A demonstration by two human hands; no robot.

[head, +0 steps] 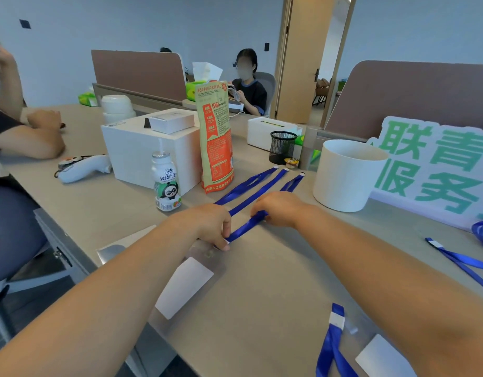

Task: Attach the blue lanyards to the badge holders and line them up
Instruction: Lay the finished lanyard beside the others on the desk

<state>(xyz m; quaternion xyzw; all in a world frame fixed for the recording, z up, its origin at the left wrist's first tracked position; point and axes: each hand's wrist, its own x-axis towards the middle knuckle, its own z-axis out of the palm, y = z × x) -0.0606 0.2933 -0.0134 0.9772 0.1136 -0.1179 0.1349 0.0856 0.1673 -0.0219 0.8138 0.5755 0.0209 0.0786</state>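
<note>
Left hand (207, 227) pinches the clip end of a lanyard (245, 227) just above a badge holder (186, 284) at the worktop's (275, 281) left edge. The right hand's (278, 210) grip pinches the same strap farther along. Two more lanyards (262, 190) lie parallel beyond, between bag (215, 137) and tub (343, 175). Bare worktop lies between the forearms.

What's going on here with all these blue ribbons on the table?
A person is fitting a blue lanyard to a clear badge holder. The left hand pinches the strap's end at the holder's top, and the right hand grips it further along. Whether it is clipped on yet can't be seen. Three more straps lie side by side beyond the hands, and a loose lanyard lies off to the right.
</note>
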